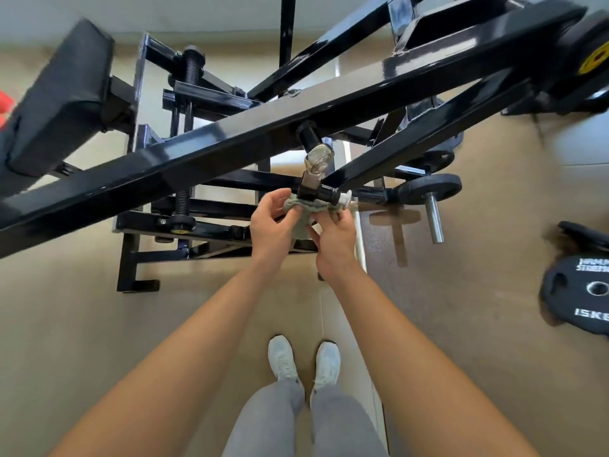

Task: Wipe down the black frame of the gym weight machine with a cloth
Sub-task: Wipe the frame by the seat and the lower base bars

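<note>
The black frame (250, 133) of the weight machine crosses the view as a long diagonal beam, with more bars and legs below it. A grey-green cloth (301, 212) is bunched under a short black cylinder fitting (321, 192) with a chrome joint above it. My left hand (275, 225) pinches the cloth's left end beside the fitting. My right hand (334, 234) grips the cloth's right part from below, fingers curled around it. Most of the cloth is hidden between my hands.
A black padded seat (62, 94) juts out at upper left. A chrome weight peg (434, 219) and small plate (428, 189) stick out right of my hands. Black weight plates (580, 295) lie on the beige floor at right. My white shoes (303, 361) stand below.
</note>
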